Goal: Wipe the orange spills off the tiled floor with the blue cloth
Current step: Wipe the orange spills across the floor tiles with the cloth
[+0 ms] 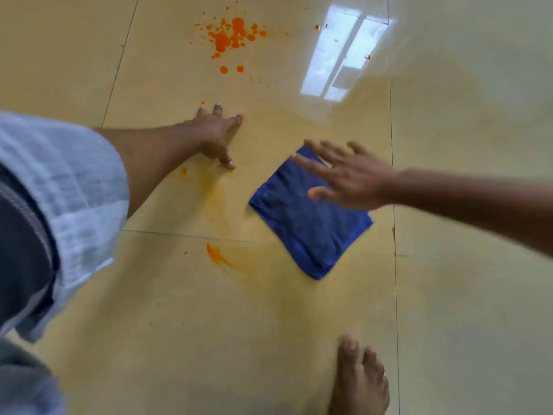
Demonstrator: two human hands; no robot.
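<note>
The floor [167, 324] is made of large glossy beige tiles with thin dark joints, and a bright window reflection [344, 52] lies on it at the top right. One bare foot [360, 381] stands at the bottom edge, near the cloth but apart from it. At the left a light grey sleeve [68, 187] fills the edge of the view.

Nothing lies between the cloth and the stains; only the left hand [214, 136] stands on the tile between the big splatter and the smears. This hand is flat on the floor with the fingers spread wide, holding nothing. The right hand [350, 178] is blurred, open with spread fingers, over the upper right corner of the cloth; I cannot tell if it touches it.

There is one blue cloth [308, 223], folded to a square, soft and a little wrinkled, lying flat like a diamond in the middle of the view.

The orange spills are several: one big splatter [230, 35] of many round drops at the top, one pale smear [217, 199] left of the cloth, one short streak [215, 256] below it, and a few single drops [367, 57] at the right.
</note>
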